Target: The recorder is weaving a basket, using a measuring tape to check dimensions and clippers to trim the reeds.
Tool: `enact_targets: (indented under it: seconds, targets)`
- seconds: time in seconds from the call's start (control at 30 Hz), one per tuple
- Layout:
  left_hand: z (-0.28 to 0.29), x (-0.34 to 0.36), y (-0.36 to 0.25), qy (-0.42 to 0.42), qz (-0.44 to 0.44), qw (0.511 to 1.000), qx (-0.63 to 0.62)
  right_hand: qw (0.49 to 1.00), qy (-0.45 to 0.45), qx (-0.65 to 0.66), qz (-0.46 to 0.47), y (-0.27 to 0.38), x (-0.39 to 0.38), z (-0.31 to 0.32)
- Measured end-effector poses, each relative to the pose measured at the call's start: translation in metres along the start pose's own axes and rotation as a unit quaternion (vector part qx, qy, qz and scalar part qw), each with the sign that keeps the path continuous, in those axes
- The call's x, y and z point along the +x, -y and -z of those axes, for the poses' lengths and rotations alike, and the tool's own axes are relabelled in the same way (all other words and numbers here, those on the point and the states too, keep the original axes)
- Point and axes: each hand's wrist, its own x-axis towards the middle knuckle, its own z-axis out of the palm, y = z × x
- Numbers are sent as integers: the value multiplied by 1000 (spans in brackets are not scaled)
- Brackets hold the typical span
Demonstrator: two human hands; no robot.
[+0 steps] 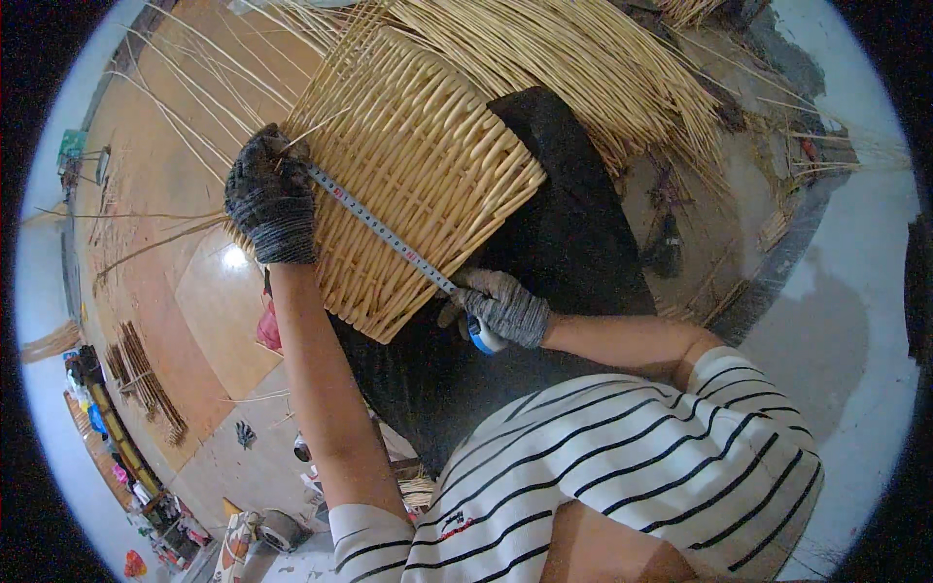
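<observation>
Across my lap lies a woven wicker panel [432, 146] of pale peeled rods, with long loose rod ends sticking out past its far and left sides. A tape measure's blade [379, 228] stretches slantwise over the weave. At the panel's left edge my left hand [270, 199], in a dark knitted work glove, is closed at the blade's far end; its fingertips are partly hidden. My right hand [507, 306], in a grey glove, grips the blue and white tape case [484, 335] by the panel's near right edge.
A large bundle of loose pale rods [573, 68] lies beyond the panel. On the left are a brown board [146, 253], a small bundle of dark sticks [146, 379] and a dark glove [245, 434]. A roll of tape [282, 531] sits at the lower left.
</observation>
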Motion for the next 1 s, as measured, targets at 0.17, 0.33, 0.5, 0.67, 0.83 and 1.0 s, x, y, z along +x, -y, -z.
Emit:
enact_targets:
  seconds: [0.17,0.33,0.5,0.67,0.83,1.0]
  targets:
    - [-5,1,23,-72,-40,994,78,992,-38,113,-32,4,-8,-1]
    - [14,36,22,76,40,996,-34,992,-69,96,39,5,-11,13]
    - [19,48,14,119,77,990,3,995,-72,70,28,10,-14,20]
    - [-3,25,33,-41,287,857,-426,986,-102,120,46,24,-18,32]
    - [2,56,-6,54,5,991,-118,978,-107,170,60,17,-17,39]
    - [-15,75,-15,187,-97,974,-83,979,-108,172,30,9,-17,42]
